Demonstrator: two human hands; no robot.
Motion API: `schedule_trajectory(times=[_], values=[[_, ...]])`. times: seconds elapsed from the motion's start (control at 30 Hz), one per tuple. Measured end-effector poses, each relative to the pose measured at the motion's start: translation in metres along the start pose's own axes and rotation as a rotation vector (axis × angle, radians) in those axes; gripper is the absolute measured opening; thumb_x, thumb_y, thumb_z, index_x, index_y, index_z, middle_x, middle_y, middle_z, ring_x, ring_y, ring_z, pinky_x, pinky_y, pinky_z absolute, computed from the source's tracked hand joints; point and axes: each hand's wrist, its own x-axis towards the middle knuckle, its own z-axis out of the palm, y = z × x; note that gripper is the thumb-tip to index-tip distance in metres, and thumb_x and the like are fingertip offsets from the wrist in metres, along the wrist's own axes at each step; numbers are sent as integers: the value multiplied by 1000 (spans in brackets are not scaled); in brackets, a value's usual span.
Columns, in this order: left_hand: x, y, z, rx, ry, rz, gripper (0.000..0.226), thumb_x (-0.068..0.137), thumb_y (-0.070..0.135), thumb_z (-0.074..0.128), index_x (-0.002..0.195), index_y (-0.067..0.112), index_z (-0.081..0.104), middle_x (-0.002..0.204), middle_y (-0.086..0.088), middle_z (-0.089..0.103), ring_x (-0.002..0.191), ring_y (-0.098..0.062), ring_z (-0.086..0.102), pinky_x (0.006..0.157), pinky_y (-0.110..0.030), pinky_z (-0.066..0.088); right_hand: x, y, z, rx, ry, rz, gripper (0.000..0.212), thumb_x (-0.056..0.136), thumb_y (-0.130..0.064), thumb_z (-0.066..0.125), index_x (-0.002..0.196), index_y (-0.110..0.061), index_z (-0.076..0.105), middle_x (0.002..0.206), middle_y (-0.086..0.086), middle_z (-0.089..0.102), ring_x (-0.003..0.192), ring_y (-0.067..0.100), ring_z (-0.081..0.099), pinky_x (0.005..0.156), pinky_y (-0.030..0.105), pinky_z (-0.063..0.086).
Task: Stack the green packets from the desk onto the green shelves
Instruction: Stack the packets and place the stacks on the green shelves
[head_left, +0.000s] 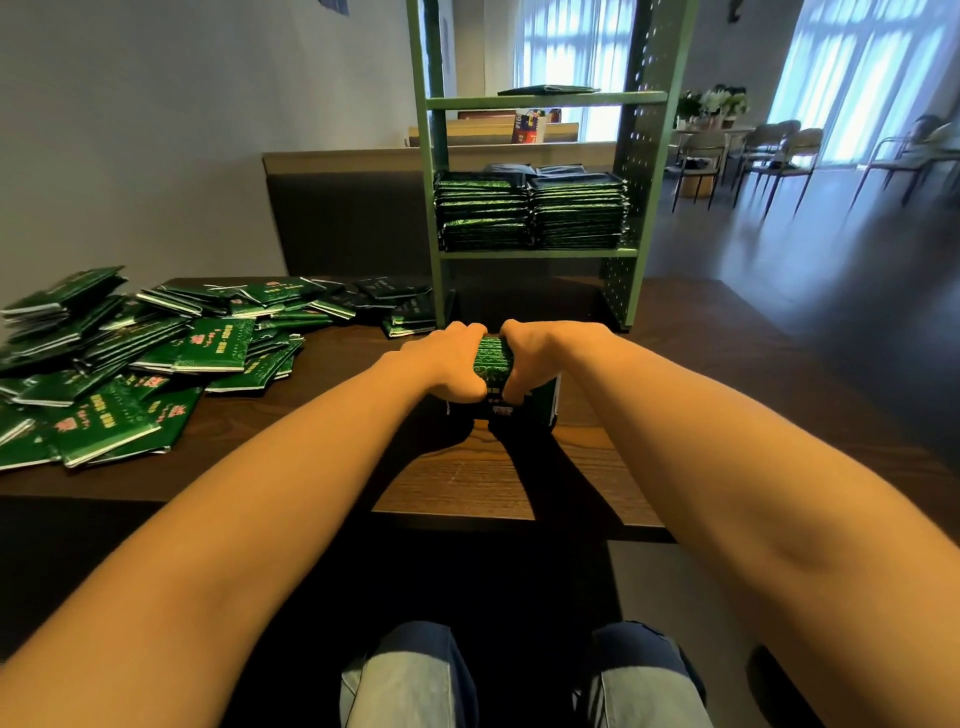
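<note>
At frame centre, the left hand (449, 364) and right hand (530, 358) grip a bundle of green packets (493, 358) standing on the surface (467, 478) below the green shelves (540, 253).

The left forearm (270, 483) and right forearm (727, 447) are bare from the left grip (447, 366) and right grip (535, 358) back past the elbows. Behind the grips, toward the wearer, the legs wear pale blue jeans (405, 691) with darker navy knee panels.
</note>
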Motion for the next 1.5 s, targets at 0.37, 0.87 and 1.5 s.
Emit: schedule_trajectory(times=[0.37,0.87,1.5], values=[[-8,-10,-2,-640,384,-160,88,82,29,71,152,19,18,138,-14,45,116,-32,51,97,-46,47,-6,8,3,326,223,54,64,75,-41,86,120,-9,54,112,8,61,101,26,61,80,37,53],[-44,43,-39,-1485,199,-28,25,86,35,44,84,16,61,75,-4,63,72,-22,59,74,-34,47,-65,-5,-7,1127,301,-155,13,93,-24,70,101,-14,66,87,3,70,66,8,70,53,18,52],[41,20,-101,-1599,273,-366,77,41,44,66,106,11,41,97,-2,44,97,-22,54,103,-53,43,14,14,-115,1162,-255,13,21,98,-5,54,84,-10,68,76,-4,72,73,7,66,61,13,51]])
